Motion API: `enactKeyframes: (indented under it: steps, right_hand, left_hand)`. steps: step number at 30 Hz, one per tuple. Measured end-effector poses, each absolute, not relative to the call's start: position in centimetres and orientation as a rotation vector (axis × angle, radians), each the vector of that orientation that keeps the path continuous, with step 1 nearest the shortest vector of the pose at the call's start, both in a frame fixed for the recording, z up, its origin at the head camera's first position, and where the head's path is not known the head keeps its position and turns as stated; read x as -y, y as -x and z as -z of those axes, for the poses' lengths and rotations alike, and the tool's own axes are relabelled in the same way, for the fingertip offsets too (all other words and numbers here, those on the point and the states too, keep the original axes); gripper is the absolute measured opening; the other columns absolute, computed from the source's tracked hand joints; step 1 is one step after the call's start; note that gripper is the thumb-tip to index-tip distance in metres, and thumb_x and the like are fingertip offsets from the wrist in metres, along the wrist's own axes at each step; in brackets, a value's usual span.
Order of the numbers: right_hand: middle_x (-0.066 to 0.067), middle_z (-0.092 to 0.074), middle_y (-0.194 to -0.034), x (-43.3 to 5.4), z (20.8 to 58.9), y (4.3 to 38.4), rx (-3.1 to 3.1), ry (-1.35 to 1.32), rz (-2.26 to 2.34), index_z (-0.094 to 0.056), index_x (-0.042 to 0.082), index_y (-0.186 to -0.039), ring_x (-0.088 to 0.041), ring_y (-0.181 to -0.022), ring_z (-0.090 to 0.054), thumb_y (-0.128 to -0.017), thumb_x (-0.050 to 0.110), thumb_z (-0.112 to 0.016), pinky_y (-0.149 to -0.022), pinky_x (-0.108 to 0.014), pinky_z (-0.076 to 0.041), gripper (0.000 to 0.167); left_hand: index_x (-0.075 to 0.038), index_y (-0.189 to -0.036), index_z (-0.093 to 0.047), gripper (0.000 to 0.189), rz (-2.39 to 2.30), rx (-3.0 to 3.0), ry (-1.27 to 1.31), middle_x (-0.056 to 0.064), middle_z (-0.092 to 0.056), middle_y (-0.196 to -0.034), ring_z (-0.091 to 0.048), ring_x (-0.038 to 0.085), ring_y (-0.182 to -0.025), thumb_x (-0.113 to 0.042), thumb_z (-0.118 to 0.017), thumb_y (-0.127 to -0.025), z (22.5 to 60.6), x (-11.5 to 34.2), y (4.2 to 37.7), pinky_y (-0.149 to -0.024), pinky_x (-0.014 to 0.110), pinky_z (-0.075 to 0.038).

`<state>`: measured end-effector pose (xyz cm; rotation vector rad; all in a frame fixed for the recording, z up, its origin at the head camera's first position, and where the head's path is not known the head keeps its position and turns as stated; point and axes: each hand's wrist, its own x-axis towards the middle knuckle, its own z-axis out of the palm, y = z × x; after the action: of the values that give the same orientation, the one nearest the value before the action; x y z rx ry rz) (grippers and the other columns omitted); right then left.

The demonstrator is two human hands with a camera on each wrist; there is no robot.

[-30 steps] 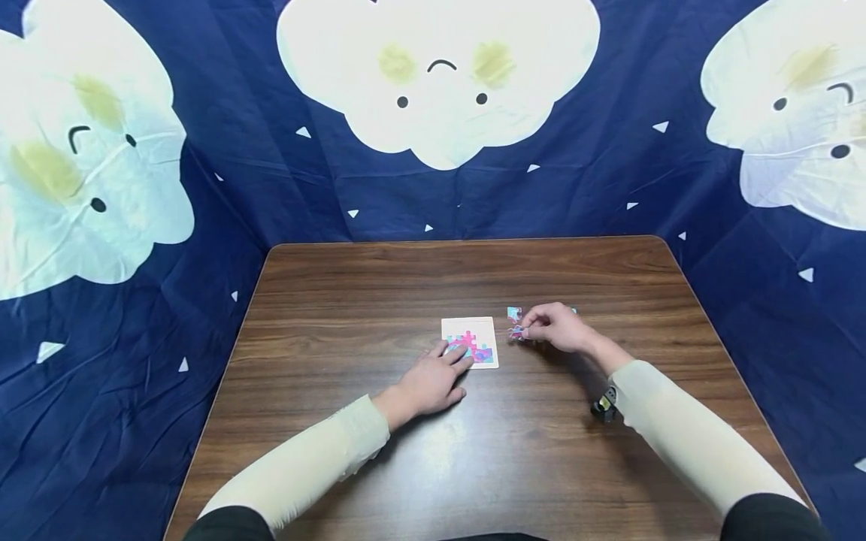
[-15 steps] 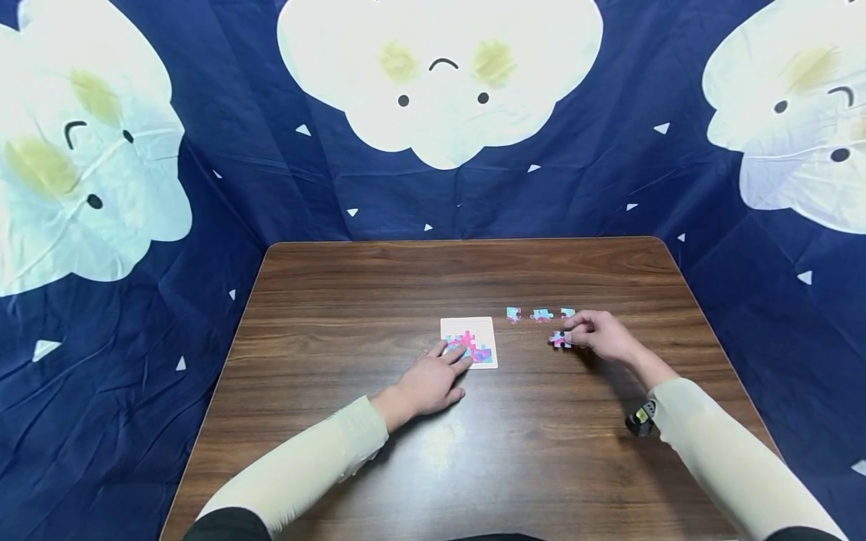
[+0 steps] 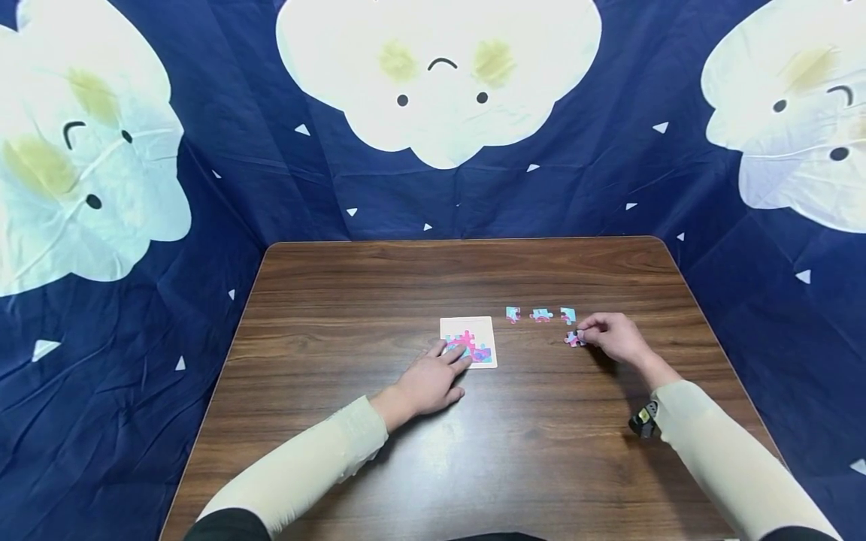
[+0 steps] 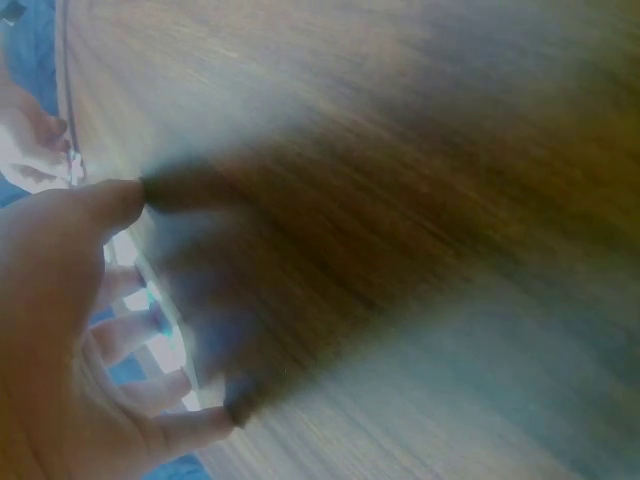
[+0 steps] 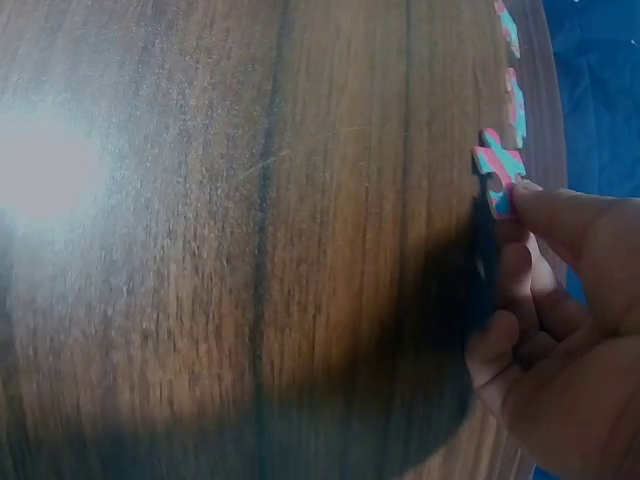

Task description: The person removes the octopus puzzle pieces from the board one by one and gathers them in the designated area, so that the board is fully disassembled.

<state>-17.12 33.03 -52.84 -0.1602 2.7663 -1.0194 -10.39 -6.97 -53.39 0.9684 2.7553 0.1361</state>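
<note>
Jigsaw piece (image 3: 573, 340) (pink-blue) pinched by right hand (image 3: 616, 338), left hand (image 3: 429, 382) on board (image 3: 479, 326).

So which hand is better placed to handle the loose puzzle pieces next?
Right, I'd say. The right hand pinches one piece close to the row of three pieces. The left hand rests with its fingers on the white board, farther away.
</note>
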Motion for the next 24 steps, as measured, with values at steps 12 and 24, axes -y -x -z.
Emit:
enactKeyframes:
  steps: [12, 24]
  right_hand:
    - [-0.012, -0.078, -0.098, -32.2, 53.5, 17.4, -2.858, 0.144, 0.908, -0.080, 0.004, -0.103, -0.025, -0.091, -0.069, -0.094, 0.014, -0.073, -0.087, -0.048, -0.054, 0.015]
    - [-0.013, -0.078, -0.101, -32.0, 53.9, 17.3, -2.881, 0.086, 0.885, -0.080, 0.005, -0.104, -0.035, -0.099, -0.071, -0.096, 0.017, -0.070, -0.091, -0.054, -0.053, 0.017]
  left_hand:
    - [-0.019, -0.155, -0.047, 0.064, -0.122, -2.762, -0.963, 0.006, -0.039, -0.164, -0.036, 0.043, -0.149, -0.046, -0.061, -0.099, 53.5, 6.9, 10.3, -0.113, 0.060, -0.042]
    - [-0.019, -0.155, -0.047, 0.064, -0.128, -2.771, -0.964, 0.006, -0.040, -0.164, -0.037, 0.043, -0.148, -0.046, -0.061, -0.099, 53.7, 7.0, 10.3, -0.111, 0.062, -0.043]
